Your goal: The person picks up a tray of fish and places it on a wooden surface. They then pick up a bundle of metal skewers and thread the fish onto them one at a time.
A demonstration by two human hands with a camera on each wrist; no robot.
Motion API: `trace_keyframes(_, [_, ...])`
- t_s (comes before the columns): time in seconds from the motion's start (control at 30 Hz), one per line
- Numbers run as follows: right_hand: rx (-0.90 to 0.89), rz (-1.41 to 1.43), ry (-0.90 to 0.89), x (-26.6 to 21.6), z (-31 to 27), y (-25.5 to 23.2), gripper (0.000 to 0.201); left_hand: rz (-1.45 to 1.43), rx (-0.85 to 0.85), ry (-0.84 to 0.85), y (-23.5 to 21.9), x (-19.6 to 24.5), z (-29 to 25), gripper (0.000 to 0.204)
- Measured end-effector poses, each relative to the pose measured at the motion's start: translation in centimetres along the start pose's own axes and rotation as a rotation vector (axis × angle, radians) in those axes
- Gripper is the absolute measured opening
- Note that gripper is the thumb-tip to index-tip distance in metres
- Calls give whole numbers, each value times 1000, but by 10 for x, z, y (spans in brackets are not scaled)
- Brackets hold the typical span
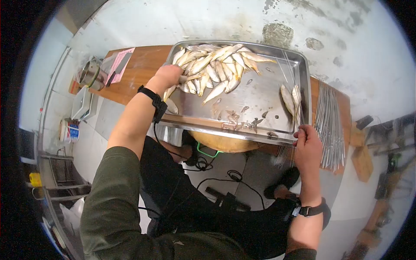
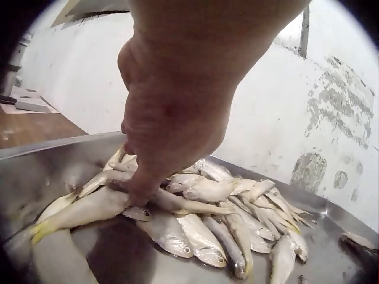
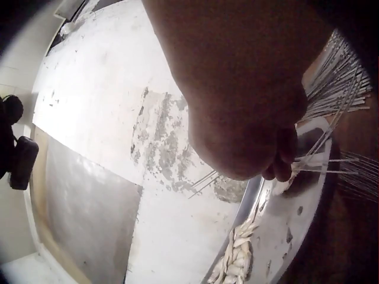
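Observation:
In the head view my left hand is over the left end of a steel tray, its fingers pinching a small fish at the edge of a heap of fish. The left wrist view shows the same hand reaching down among the silvery, yellow-tailed fish. My right hand grips thin metal skewers at the tray's near right corner. Two fish sit on these skewers, lying inside the tray. In the right wrist view, the right hand's curled fingers hide most of the grip.
A bundle of skewers lies right of the tray on the wooden table. At the left are a knife on pink paper and a metal pot. Scraps lie in the tray's front. A stained wall stands behind.

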State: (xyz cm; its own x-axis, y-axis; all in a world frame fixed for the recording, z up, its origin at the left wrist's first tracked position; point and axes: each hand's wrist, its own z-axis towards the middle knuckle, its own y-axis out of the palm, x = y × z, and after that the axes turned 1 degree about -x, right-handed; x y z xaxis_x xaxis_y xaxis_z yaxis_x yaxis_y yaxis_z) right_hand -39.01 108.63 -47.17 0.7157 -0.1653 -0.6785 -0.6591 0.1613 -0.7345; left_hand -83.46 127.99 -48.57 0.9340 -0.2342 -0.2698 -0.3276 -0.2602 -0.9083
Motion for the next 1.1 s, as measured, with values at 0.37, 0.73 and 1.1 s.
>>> trace_keyframes(0.37, [-21, 45, 21, -8, -3, 3, 19, 88, 225, 9, 13, 0, -4, 21])
trace_keyframes(0.73, [-32, 152, -4, -11, -9, 5, 18, -257, 190, -200, 23, 4, -9, 33])
trace_keyframes(1.1, [-107, 382, 7, -11, -22, 23, 20, -700, 597, -130, -1, 38, -45, 25])
